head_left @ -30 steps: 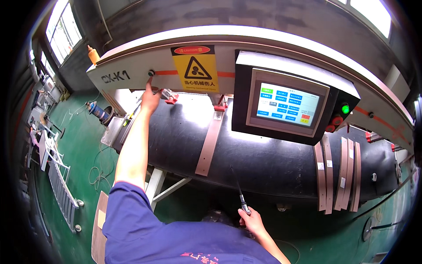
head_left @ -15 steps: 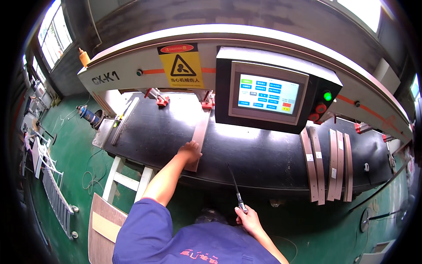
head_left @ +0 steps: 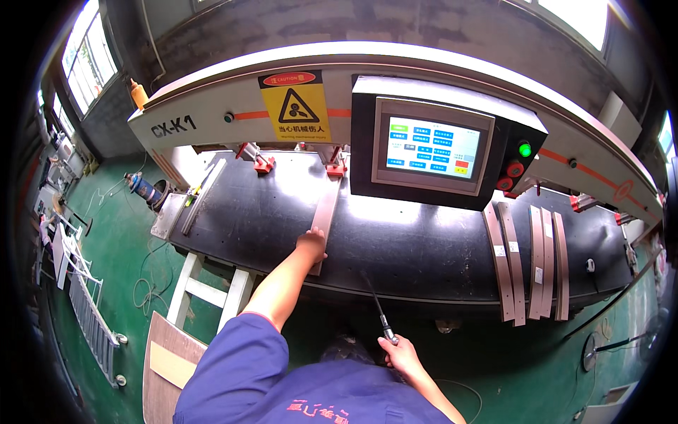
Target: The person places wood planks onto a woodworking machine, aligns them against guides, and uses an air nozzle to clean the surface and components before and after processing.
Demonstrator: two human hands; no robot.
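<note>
A long brown wood-grain strip (head_left: 325,210) lies front to back on the black machine table (head_left: 254,219). Its far end reaches a red clamp foot (head_left: 336,170) beneath the machine beam. My left hand (head_left: 311,245) is closed over the strip near its front end, fingers along the right edge. In front of the table, my right hand (head_left: 400,355) grips an air blow gun (head_left: 385,325) with a long thin dark nozzle. The nozzle points up and left toward the table's front edge, apart from the strip.
Several similar brown strips (head_left: 537,265), some with white labels, lie on the right of the table. A control box with a lit touchscreen (head_left: 431,152) overhangs its middle. A white frame (head_left: 210,286) and a leaning board (head_left: 166,364) stand at the front left.
My left hand has shifted slightly on the strip, its fingers now more along the right edge. The nozzle tip has dipped a little. My right hand keeps its grip on the blow gun.
</note>
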